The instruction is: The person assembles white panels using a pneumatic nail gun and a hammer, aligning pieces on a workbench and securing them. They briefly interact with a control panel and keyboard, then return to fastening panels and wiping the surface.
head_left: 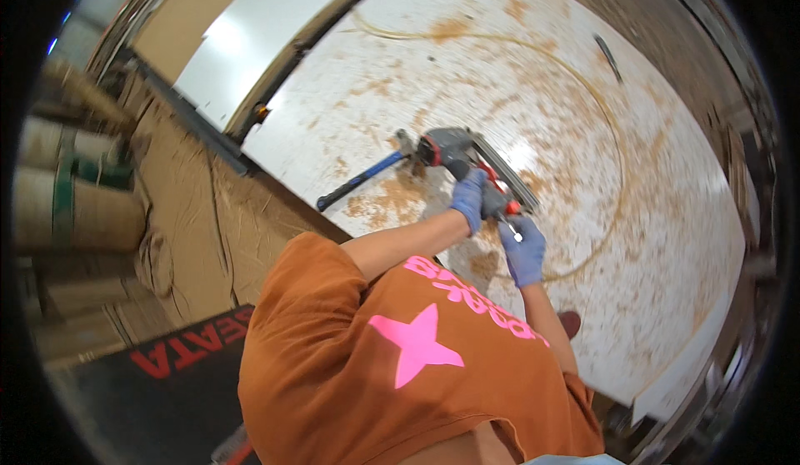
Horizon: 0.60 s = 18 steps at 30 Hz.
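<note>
Your left hand (pixel 470 199) is tightly gripping the nail gun (pixel 450 147) by its handle (pixel 494 205), your right hand (pixel 523 255) half-curling at its near end, hold unclear.

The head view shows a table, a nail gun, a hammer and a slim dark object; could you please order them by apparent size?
Largest to smallest:
1. Table
2. Nail gun, though partly covered by a hand
3. Hammer
4. Slim dark object
</note>
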### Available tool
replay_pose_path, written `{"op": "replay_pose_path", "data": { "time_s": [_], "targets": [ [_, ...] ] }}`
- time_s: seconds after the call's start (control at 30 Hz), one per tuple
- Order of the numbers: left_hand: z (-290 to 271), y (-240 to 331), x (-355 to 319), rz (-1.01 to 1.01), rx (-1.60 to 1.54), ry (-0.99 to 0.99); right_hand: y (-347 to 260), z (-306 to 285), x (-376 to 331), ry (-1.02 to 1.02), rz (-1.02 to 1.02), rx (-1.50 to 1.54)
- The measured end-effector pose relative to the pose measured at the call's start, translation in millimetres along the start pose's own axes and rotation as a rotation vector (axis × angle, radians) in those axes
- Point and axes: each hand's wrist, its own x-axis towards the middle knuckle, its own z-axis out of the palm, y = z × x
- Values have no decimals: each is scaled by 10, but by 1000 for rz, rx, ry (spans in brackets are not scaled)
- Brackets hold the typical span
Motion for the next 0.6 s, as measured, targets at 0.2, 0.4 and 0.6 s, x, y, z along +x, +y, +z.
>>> {"op": "replay_pose_path", "data": {
  "time_s": [0.2,0.4,0.6],
  "targets": [
    [284,241,-554,-52,-15,60,-211,-138,-70,17,-197,-67],
    [245,290,-885,22,112,170,-870,-386,-196,-25,-528,-430],
    [263,383,-1276,-7,149,224,-1159,-510,-340,-99,-653,-530]
  ]
}}
